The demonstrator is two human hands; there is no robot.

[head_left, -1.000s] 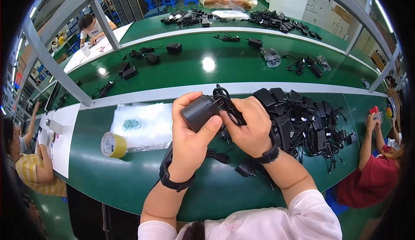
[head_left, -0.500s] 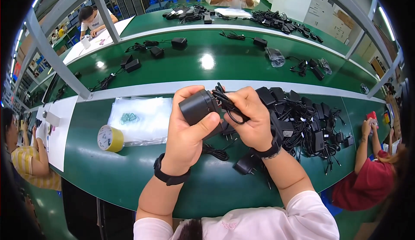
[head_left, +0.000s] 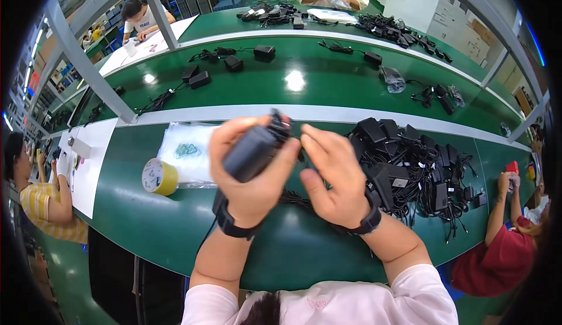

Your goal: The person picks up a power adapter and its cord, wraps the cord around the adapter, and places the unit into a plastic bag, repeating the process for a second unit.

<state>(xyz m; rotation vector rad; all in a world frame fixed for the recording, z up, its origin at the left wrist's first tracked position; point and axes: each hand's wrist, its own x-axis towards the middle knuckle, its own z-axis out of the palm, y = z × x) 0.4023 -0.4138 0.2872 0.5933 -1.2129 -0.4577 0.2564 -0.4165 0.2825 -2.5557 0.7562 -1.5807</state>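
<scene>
My left hand [head_left: 254,193] is closed around a black power adapter [head_left: 249,154], which is blurred by motion and held tilted above the green table. A bundled black cable [head_left: 278,127] sticks up at the adapter's end, between my left thumb and fingers. Close by on the right, my right hand [head_left: 336,184] has its thumb and fingers apart, with nothing visible in it. A thin black cord [head_left: 208,234] hangs beside my left wrist. Another cable [head_left: 294,198] lies on the table, partly hidden behind my hands.
Right of my hands lies a heap of black adapters and cables [head_left: 404,176]. To the left are clear plastic bags [head_left: 199,170] with green bits [head_left: 186,149] on top and a yellow tape roll [head_left: 161,177]. A raised white rail [head_left: 193,114] crosses beyond; other people sit around.
My left hand has shifted left and turned the adapter with its cable. My right hand has let go of the cable and its fingers have spread. The whole view has shifted slightly.
</scene>
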